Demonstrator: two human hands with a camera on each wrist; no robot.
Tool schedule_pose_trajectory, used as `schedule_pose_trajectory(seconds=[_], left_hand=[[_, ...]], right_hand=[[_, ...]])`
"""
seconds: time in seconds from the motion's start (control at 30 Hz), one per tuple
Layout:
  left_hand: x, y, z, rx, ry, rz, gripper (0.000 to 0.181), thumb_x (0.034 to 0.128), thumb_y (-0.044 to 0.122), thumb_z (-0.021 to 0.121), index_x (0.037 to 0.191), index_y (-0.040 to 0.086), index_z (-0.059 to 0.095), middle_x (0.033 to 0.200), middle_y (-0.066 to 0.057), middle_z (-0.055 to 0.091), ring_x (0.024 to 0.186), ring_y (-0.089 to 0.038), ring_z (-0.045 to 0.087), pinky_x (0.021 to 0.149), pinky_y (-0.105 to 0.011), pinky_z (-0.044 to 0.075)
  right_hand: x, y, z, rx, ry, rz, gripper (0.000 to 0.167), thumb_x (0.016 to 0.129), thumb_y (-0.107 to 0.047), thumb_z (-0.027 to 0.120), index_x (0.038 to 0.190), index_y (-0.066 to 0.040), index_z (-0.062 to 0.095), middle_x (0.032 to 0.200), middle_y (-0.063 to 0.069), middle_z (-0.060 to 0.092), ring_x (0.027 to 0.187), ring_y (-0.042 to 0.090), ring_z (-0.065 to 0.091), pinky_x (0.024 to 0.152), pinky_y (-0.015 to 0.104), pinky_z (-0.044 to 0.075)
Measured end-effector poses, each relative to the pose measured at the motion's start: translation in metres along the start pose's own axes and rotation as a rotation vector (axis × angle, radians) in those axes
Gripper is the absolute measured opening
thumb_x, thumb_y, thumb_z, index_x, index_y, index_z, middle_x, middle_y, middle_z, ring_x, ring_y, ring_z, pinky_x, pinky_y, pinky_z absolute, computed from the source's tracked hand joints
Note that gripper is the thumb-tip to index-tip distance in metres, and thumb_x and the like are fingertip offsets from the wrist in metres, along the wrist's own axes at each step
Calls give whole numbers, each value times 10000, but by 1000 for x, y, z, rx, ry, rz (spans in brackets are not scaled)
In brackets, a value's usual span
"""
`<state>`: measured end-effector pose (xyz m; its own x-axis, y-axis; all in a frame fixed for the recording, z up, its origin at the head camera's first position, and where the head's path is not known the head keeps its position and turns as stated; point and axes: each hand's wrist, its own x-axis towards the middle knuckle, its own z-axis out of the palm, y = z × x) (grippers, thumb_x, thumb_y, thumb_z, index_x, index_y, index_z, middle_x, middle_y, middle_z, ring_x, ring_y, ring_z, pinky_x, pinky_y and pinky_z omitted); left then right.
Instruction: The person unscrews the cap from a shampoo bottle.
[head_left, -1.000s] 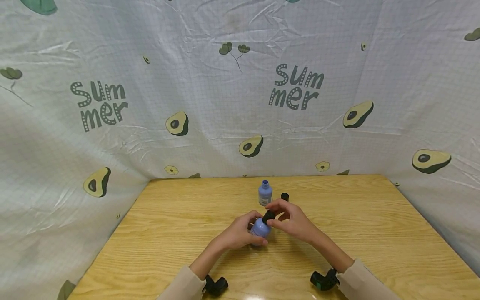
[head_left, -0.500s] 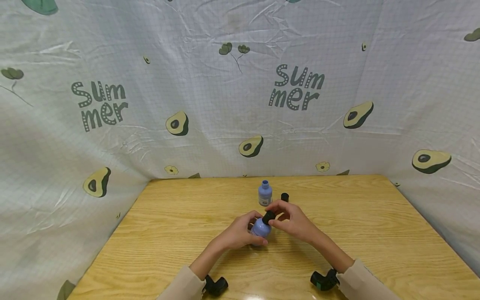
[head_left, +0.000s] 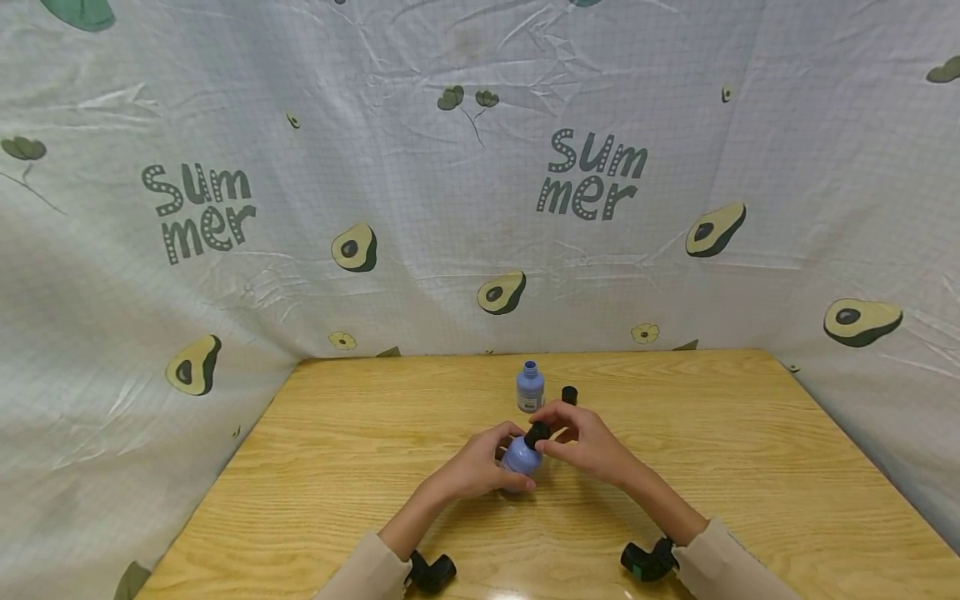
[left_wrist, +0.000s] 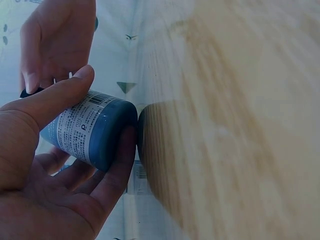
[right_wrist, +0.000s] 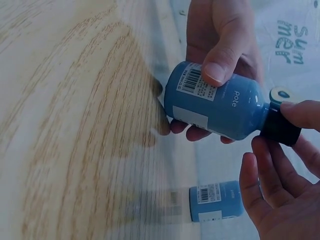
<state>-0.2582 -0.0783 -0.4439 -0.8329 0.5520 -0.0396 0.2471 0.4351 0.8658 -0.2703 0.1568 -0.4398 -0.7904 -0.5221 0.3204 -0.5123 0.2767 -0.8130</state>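
My left hand (head_left: 480, 465) grips a small blue bottle (head_left: 521, 456) round its labelled body, tilted with its neck toward the right hand. In the right wrist view the bottle (right_wrist: 220, 102) shows a white barcode label, and its base is close to the table; whether it touches, I cannot tell. On the bottle's neck sits a black cap (right_wrist: 280, 125). The thumb and fingers of my right hand (head_left: 581, 437) pinch this cap. From the left wrist view, the left thumb (left_wrist: 65, 95) lies across the label and the fingers wrap underneath.
Behind the hands a second blue bottle (head_left: 530, 390) stands upright with its mouth uncovered. To its right a loose black cap (head_left: 570, 395) is on the wooden table (head_left: 360, 417), partly hidden by the right hand. A printed white curtain (head_left: 420, 167) hangs along the table's back edge.
Almost nothing differs. The right fingers shift very slightly at the cap, while the left hand and the bottle stay in place.
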Motion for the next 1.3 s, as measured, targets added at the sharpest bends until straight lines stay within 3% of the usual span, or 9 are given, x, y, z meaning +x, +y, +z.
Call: schedule_pose_trajectory(seconds=[0.23,0.47,0.83,1.1,1.3], left_hand=[[0,-1,-1,5,-5,7,531,860,197,855,1309,128,579,1236,-94,655,1077,-199,670,864,-354,564],[0,-2,-1,2,-6,5,544,861,198,855,1321,126,573,1239,-94,652,1088,-210,676,857,-346,570],[-1,-2,-1,6,-5,2,543,865,202,850,1325,127,571,1249,-95,653,1086,-204,669,871,-353,563],[-1,-3,0,8,0,5,545,858,202,855,1319,132,572,1237,-88,658,1075,-189,665,864,-341,562],[-1,-2,0,0,-1,3,540,864,195,849,1322,128,571,1235,-88,658,1070,-188,665,870,-344,558]], right_hand=[[-1,1,2,-1,2,-9,348,973,-126,714,1291,-3,644,1220,158,684,1016,146,641,837,265,560],[0,0,2,-8,35,28,308,976,-178,725,1251,-50,671,1137,110,701,981,103,633,818,258,557],[-1,-1,2,-1,9,14,340,984,-139,701,1290,-2,644,1214,143,688,1027,140,637,841,261,557],[-1,2,4,-12,59,43,320,949,-179,761,1228,-50,671,1091,94,695,933,87,623,789,256,554],[-2,2,3,4,40,16,328,956,-122,738,1247,6,658,1120,122,700,957,98,637,799,258,557]])
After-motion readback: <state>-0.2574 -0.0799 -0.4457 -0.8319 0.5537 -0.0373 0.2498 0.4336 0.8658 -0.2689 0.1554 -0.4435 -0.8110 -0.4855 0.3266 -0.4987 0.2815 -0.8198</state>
